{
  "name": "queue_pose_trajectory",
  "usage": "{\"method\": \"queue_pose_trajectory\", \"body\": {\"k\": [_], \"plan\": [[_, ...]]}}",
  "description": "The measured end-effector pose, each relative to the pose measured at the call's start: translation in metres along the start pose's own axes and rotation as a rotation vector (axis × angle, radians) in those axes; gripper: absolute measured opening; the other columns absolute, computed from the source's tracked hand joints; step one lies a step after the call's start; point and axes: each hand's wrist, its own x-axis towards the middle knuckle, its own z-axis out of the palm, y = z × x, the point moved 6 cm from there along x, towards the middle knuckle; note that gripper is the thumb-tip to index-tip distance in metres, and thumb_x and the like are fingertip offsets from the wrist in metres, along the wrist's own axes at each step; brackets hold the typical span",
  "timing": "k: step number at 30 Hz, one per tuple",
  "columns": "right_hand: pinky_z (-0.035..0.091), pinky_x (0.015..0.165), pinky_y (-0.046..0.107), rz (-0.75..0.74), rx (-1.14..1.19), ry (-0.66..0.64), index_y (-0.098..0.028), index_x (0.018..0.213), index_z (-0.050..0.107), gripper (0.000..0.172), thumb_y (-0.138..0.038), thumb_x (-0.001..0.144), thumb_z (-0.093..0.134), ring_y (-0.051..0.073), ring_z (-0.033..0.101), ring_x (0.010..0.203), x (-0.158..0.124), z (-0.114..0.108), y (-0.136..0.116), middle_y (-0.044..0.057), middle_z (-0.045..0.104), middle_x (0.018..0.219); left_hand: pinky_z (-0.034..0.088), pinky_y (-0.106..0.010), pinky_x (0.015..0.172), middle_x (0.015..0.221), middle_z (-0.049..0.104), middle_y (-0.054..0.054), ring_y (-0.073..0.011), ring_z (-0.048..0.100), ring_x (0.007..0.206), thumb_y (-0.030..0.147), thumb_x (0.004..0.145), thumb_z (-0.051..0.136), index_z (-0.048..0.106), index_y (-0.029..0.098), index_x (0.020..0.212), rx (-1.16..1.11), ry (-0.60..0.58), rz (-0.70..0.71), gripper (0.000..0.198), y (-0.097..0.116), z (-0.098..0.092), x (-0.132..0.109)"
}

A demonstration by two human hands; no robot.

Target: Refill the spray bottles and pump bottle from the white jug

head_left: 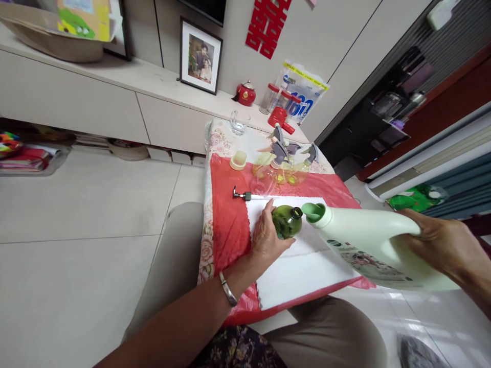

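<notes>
At the bench (230, 230), left hand (267, 239) cups green bottle (284, 224) in its grip, right hand (441, 243) clamps jug (368, 235); pump (242, 194) off, jug uncapped; no stream visible, pump not refitted.

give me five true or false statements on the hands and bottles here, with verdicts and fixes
1. The left hand holds the dark green bottle. True.
2. The right hand holds the pale green jug. True.
3. The pump head is screwed onto the dark green bottle. False: the pump head lies on the red sheet.
4. The pale green jug is capped. False: its green spout is uncovered.
5. The spray bottles stand farther off than the dark green bottle. True.
</notes>
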Motion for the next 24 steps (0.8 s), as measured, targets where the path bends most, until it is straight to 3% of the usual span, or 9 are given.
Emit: {"method": "queue_pose_trajectory", "body": {"k": [6, 11, 16, 18, 21, 24], "plan": [[0.040, 0.061, 0.029, 0.207, 0.514, 0.207, -0.020, 0.087, 0.074, 0.056, -0.048, 0.041, 0.059, 0.021, 0.058, 0.067, -0.003, 0.001, 0.020, 0.002, 0.064, 0.067, 0.045, -0.051, 0.111, 0.139, 0.053, -0.016, -0.0344, 0.053, 0.132, 0.009, 0.052, 0.089, 0.023, 0.022, 0.148, 0.029, 0.062, 0.001, 0.117, -0.004, -0.002, 0.003], [0.035, 0.056, 0.025, 0.347, 0.740, 0.421, -0.015, 0.080, 0.071, 0.041, -0.040, 0.048, 0.065, 0.013, 0.048, 0.063, -0.004, 0.016, 0.029, 0.000, 0.057, 0.066, 0.043, -0.051, 0.114, 0.142, 0.050, -0.016, -0.0344, 0.047, 0.139, 0.008, 0.055, 0.086, 0.023, 0.023, 0.148, 0.053, 0.066, 0.004, 0.113, -0.009, -0.002, 0.004], [0.031, 0.045, 0.023, 0.403, 1.068, 0.526, -0.014, 0.064, 0.056, 0.017, -0.024, 0.055, 0.066, 0.010, 0.042, 0.053, 0.006, 0.059, 0.014, -0.003, 0.048, 0.055, 0.042, -0.053, 0.113, 0.140, 0.050, -0.016, -0.0342, 0.049, 0.136, 0.012, 0.057, 0.084, 0.022, 0.022, 0.149, 0.069, 0.041, 0.005, 0.111, -0.009, -0.003, 0.004], [0.033, 0.045, 0.020, 0.379, 1.182, 0.531, -0.014, 0.068, 0.055, 0.017, -0.021, 0.066, 0.070, 0.008, 0.043, 0.053, 0.013, 0.081, 0.002, -0.004, 0.048, 0.058, 0.041, -0.053, 0.114, 0.140, 0.050, -0.015, -0.0345, 0.049, 0.135, 0.014, 0.055, 0.085, 0.021, 0.022, 0.149, 0.063, 0.031, 0.013, 0.113, -0.009, -0.003, 0.004], [0.038, 0.049, 0.015, 0.364, 1.283, 0.525, -0.012, 0.078, 0.055, 0.025, -0.030, 0.089, 0.068, 0.004, 0.044, 0.054, 0.026, 0.114, -0.013, -0.005, 0.048, 0.065, 0.036, -0.055, 0.117, 0.143, 0.046, -0.017, -0.0366, 0.046, 0.138, 0.019, 0.052, 0.087, 0.023, 0.022, 0.149, 0.037, 0.027, 0.009, 0.116, -0.010, -0.002, 0.005], [0.038, 0.049, 0.015, 0.372, 1.345, 0.527, -0.012, 0.078, 0.055, 0.027, -0.032, 0.090, 0.068, 0.004, 0.044, 0.055, 0.035, 0.142, -0.024, -0.005, 0.048, 0.066, 0.033, -0.058, 0.118, 0.147, 0.042, -0.020, -0.0393, 0.040, 0.141, 0.029, 0.054, 0.088, 0.024, 0.018, 0.149, -0.011, 0.047, -0.013, 0.115, -0.012, -0.004, 0.004]]}}
